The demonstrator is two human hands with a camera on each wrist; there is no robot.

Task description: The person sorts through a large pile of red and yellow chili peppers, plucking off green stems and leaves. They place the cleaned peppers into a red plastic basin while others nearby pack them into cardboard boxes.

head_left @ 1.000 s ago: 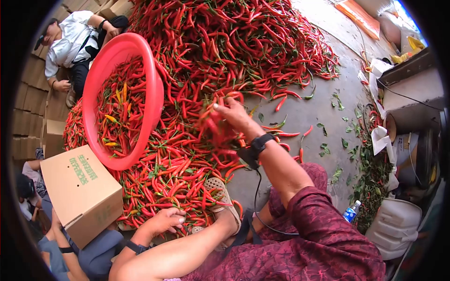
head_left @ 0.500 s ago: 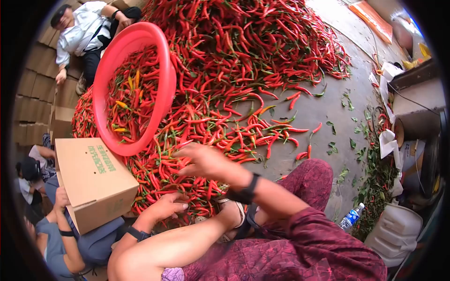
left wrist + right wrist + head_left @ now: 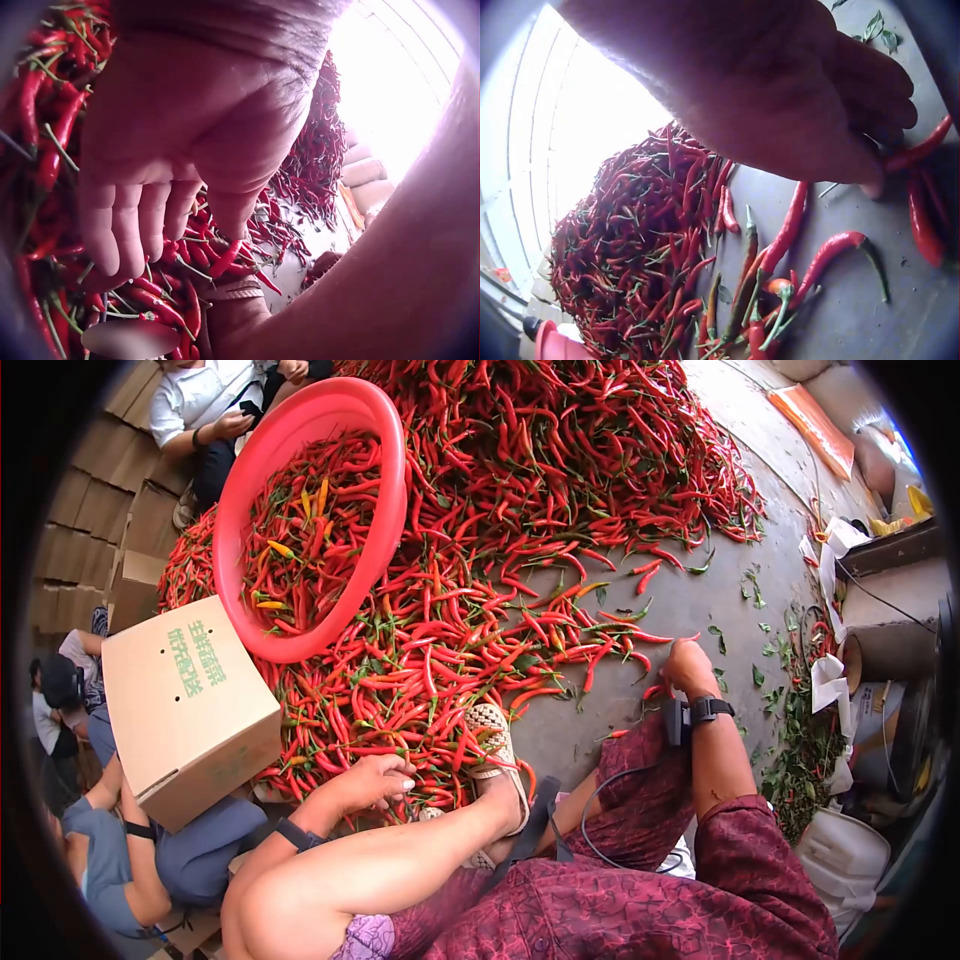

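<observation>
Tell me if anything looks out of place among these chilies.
A few yellow and orange chilies stand out among the red ones in the tilted red basin. Stray chilies and torn leaves lie scattered on the bare floor.

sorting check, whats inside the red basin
The red basin holds mostly red chillies with green stems, plus a few yellow and orange ones. Its bottom is covered by them, so nothing beneath can be seen.

right hand [image 3: 688, 665] fingertips hidden behind knuckles; seated person [image 3: 215, 400] cut off at top edge.
</observation>
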